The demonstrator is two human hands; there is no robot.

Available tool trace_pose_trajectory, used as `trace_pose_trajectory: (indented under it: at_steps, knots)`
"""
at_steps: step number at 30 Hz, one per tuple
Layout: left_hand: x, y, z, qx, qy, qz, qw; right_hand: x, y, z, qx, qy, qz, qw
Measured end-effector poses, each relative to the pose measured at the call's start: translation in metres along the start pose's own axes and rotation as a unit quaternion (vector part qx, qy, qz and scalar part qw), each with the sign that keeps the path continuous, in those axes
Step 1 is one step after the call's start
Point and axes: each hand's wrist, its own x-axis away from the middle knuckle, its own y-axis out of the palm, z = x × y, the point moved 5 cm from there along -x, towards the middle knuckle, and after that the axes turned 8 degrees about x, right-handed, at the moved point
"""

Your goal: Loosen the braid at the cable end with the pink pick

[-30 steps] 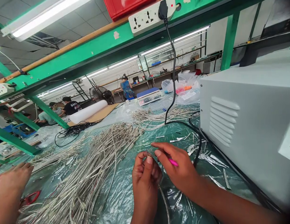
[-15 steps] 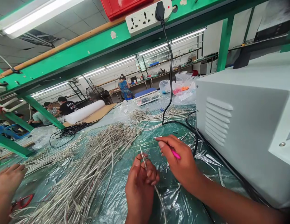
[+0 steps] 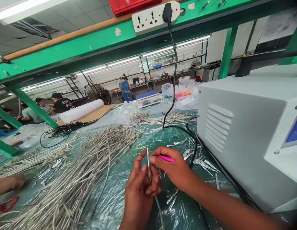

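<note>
My left hand (image 3: 138,187) is closed around a thin silver braided cable (image 3: 148,166), whose metal tip sticks up between thumb and fingers. My right hand (image 3: 173,169) pinches the same cable tip and keeps a pink tool (image 3: 166,158) tucked across its fingers. Both hands meet low in the middle, over the clear plastic sheet (image 3: 117,198) on the green bench. A big heap of similar silver cables (image 3: 91,169) lies just left of my hands.
A grey machine box (image 3: 246,127) fills the right side, with black cords (image 3: 193,143) along its base. Another person's hand (image 3: 11,183) and red scissors (image 3: 4,204) are at the far left. A scale (image 3: 148,99), bags and seated workers lie beyond.
My right hand has come back to the left hand and now pinches the cable tip. The other person's hand at far left has drawn back and lower.
</note>
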Motion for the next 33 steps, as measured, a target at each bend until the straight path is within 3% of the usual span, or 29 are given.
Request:
trace_pose_trajectory:
  at_steps: [5,9,15,19,25,29,31,33]
  knots:
    - [-0.002,-0.002,-0.002,-0.077,0.016,0.023,0.997,-0.004,-0.022,0.0,0.049,-0.019,0.115,0.992]
    - [0.002,-0.004,-0.001,-0.101,0.029,0.054,0.993,-0.002,-0.029,-0.009,0.113,-0.056,0.154,0.98]
    - [0.005,-0.003,-0.002,-0.078,0.018,0.052,0.995,0.003,-0.025,-0.016,0.134,-0.071,0.156,0.976]
    - [0.007,-0.005,-0.004,-0.041,-0.01,0.045,0.998,0.004,-0.024,-0.012,0.106,-0.052,0.148,0.982]
    - [0.01,-0.005,-0.003,-0.035,0.002,0.049,0.998,0.007,-0.024,-0.013,0.066,-0.057,0.157,0.984]
    - [0.009,-0.004,-0.002,-0.035,0.015,0.054,0.998,0.021,-0.032,-0.031,0.05,-0.19,0.233,0.952]
    - [0.009,-0.005,-0.002,-0.039,0.017,0.058,0.997,0.029,-0.031,-0.041,0.055,-0.285,0.214,0.933]
    - [0.009,-0.005,-0.001,-0.039,0.019,0.061,0.997,0.035,-0.026,-0.046,0.085,-0.347,0.148,0.922]
